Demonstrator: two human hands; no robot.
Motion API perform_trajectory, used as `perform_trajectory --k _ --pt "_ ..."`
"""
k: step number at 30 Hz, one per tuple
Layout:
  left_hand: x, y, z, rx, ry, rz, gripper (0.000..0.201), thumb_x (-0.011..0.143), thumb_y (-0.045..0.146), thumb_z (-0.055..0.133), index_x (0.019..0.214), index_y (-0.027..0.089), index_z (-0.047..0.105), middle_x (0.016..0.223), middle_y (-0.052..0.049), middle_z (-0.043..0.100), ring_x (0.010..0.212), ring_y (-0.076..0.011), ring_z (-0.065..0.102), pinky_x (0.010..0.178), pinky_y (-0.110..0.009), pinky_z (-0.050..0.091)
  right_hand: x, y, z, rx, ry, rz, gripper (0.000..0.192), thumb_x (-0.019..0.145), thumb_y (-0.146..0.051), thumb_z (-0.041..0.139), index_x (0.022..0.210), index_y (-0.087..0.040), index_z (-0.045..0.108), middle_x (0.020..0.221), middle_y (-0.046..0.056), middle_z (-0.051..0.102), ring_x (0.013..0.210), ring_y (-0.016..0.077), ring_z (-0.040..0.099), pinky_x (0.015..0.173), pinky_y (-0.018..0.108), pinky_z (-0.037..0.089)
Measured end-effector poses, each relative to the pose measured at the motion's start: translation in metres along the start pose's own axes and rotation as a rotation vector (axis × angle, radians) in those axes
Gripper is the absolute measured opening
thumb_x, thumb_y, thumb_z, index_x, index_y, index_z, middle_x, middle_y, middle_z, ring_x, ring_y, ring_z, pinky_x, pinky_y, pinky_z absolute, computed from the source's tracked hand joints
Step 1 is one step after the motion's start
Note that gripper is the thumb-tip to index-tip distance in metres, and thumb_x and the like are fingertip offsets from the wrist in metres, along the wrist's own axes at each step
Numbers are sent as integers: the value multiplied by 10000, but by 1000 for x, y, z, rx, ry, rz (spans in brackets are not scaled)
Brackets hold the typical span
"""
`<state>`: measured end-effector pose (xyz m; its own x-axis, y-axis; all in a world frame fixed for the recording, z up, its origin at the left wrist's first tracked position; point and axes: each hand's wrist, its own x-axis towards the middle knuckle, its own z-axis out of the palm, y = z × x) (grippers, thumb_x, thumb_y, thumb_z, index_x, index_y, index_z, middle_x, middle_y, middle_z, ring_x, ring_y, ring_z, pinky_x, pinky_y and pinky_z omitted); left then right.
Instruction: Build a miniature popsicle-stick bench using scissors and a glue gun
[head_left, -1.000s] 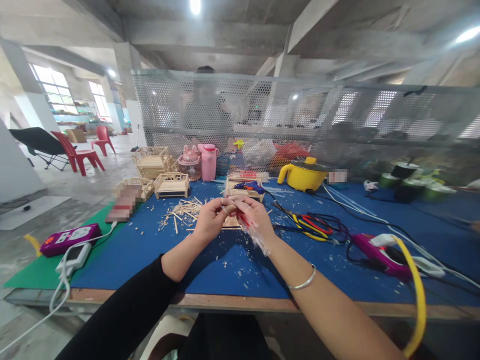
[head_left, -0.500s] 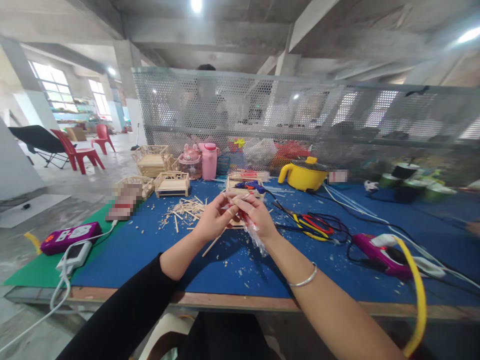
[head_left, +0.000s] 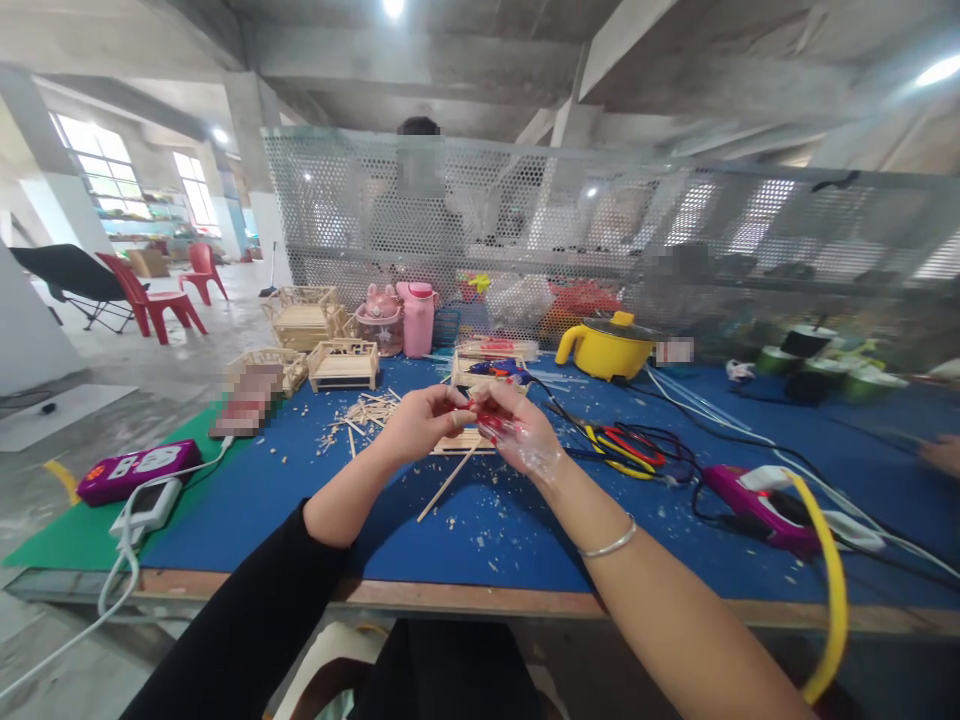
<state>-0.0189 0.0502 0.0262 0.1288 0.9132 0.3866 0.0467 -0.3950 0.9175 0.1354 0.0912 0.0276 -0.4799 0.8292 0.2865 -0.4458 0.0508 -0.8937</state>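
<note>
My left hand (head_left: 421,425) and my right hand (head_left: 517,408) meet fingertip to fingertip over the middle of the table. Between them is a crinkled clear plastic wrapper (head_left: 536,452) with red markings, its loose part lying over my right palm and wrist. Both hands are closed in a pinch on it; whatever may be inside is hidden by the fingers. Beneath the hands lies a small slatted wooden piece (head_left: 457,443), partly covered. A thin wooden stick (head_left: 448,484) slants out in front of it. Left of my left hand is a heap of short sticks (head_left: 367,412).
Small wooden frames (head_left: 343,365) stand at the back left, beside a pink bottle (head_left: 418,318). A blue glue gun (head_left: 495,370) lies behind my hands. Right are a yellow pot (head_left: 606,350), coiled cables and pliers (head_left: 622,455), and a purple power strip (head_left: 765,515). A person sits behind the mesh screen.
My hands have moved slightly apart, my left one shifting left. The wrapper's loose end, hanging down before, now lies over my right palm and wrist. More of the slatted wooden piece shows.
</note>
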Motion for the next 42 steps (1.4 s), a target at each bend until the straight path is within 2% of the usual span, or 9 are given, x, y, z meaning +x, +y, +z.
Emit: perform_trajectory --k 4,8,11,17,22,27,31,35,42 --pt "0 6 -11 -53 -123 -88 246 677 372 713 716 145 627 633 -11 596 591 -98 555 591 -231 475 -3 -2 -3 -16 -104 129 255 640 -420 737 665 -181 653 594 -17 592 493 100 520 448 228 431" --pt "-2 10 -10 -149 -114 -111 269 684 389 700 706 141 598 654 10 565 610 -82 546 628 -224 488 -2 -3 -4 -69 -129 102 236 567 -351 787 688 -187 670 637 -17 641 566 114 578 572 261 484" --pt "-3 6 -5 -155 -83 -106 248 707 367 677 719 137 584 665 21 554 633 -82 557 663 -233 495 -1 -2 -2 -261 -53 -37 169 590 -287 761 669 -185 653 670 -11 660 616 130 602 644 289 491" --pt "-3 1 -1 -12 -36 -92 293 750 423 623 764 131 626 754 -33 644 739 -135 626 696 -252 507 -9 7 8 -949 254 -538 24 704 -180 599 716 -183 620 632 -19 593 540 103 511 542 236 425" --pt "-3 6 6 -145 21 -197 445 715 580 606 774 139 588 660 -21 644 612 -138 651 558 -231 505 -16 11 15 -993 386 -702 209 770 -210 576 977 -213 556 725 -23 638 556 105 560 574 234 465" --pt "-4 6 10 -223 -10 -206 533 670 547 678 1055 198 556 674 17 659 595 -127 657 555 -227 509 -15 8 12 -1072 353 -771 72 786 -227 582 721 -204 562 705 -6 619 563 104 523 566 233 446" --pt "-3 4 6 -200 14 -183 387 662 500 706 793 148 613 715 -12 666 696 -132 670 585 -198 500 -12 0 8 -1022 319 -729 100 756 -254 634 677 -195 615 702 9 629 615 122 543 588 245 449" --pt "0 4 -3 -169 108 -156 338 703 470 677 808 157 606 768 -24 676 702 -139 674 506 -171 475 -6 -14 -7 -999 191 -517 104 725 -285 669 698 -186 679 697 15 671 626 133 578 625 261 457" --pt "7 3 -7 -129 401 -61 267 766 421 584 770 155 561 835 -37 662 509 -74 583 341 -144 330 12 -22 -47 -1019 372 -356 267 700 -420 657 657 -157 647 602 20 621 552 134 522 581 282 430"
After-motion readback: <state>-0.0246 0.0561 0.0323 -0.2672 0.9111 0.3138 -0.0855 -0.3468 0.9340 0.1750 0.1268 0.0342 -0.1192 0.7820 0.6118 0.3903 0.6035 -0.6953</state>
